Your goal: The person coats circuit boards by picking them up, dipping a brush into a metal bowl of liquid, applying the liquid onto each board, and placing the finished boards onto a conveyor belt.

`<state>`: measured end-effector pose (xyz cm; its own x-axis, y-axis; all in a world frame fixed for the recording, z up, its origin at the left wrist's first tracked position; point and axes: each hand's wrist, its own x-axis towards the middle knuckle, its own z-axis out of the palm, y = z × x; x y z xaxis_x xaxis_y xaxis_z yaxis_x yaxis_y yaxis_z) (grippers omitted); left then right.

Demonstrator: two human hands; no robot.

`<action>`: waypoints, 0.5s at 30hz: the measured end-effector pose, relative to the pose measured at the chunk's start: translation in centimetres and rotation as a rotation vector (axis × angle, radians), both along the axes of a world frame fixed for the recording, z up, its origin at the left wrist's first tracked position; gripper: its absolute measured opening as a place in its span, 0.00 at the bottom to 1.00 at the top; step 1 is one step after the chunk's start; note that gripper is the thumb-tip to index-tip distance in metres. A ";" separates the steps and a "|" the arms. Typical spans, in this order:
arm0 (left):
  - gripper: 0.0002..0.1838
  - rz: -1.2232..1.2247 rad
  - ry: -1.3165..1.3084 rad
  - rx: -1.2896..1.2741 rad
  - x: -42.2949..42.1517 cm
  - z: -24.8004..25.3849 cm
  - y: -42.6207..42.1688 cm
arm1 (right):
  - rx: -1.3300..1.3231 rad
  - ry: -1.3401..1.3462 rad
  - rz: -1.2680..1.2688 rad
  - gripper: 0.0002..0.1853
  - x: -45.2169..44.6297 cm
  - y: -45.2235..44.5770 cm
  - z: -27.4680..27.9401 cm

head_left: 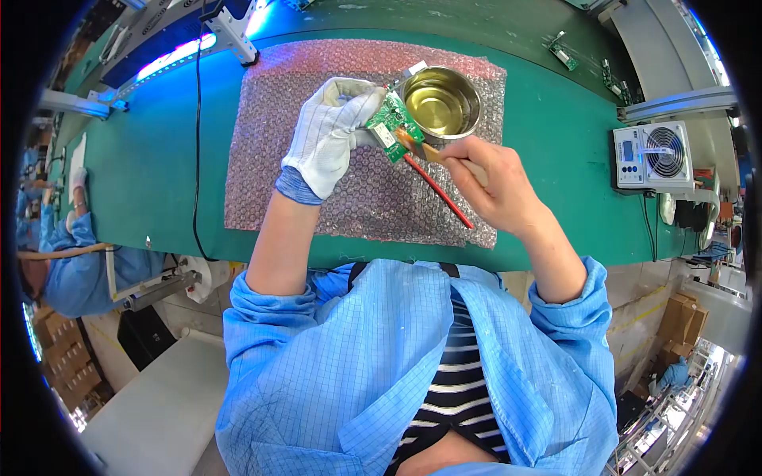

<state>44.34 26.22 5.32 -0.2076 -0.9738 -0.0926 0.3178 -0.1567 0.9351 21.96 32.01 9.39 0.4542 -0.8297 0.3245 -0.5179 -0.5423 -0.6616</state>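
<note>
A white glove covers my left hand (335,131), whose fingers grip the edge of a green circuit board (394,123) with white parts on it. My bare right hand (496,182) is closed round the wooden handle of a brush (429,152); the brush's tip touches the lower right part of the board. Just right of the board stands a round metal bowl (475,107) holding a yellowish clear liquid. A red stick-like item (440,193) slants down from below the board across the bubble wrap (357,214).
Bubble wrap lies on the green table (556,159). A white fan unit (652,157) stands at the right. More circuit boards (563,54) lie at the upper right. A black cable (198,143) and a metal bracket (232,36) are at the left. A co-worker (71,238) sits far left.
</note>
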 end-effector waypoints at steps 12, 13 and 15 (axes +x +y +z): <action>0.17 -0.032 -0.030 0.036 0.3 0.3 0.1 | 0.153 -0.085 -0.002 0.07 -0.2 -0.3 0.2; 0.16 -0.029 -0.010 0.038 0.4 0.1 0.2 | 0.236 -0.022 0.013 0.07 -0.7 -0.1 0.4; 0.16 -0.031 0.012 0.041 0.5 -0.2 0.2 | 0.235 -0.100 -0.027 0.08 -1.8 -0.2 0.5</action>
<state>44.86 26.44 5.10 -0.2385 -0.9624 -0.1301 0.3235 -0.2050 0.9237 20.21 31.81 9.92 0.4065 -0.8989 0.1634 -0.4555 -0.3544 -0.8167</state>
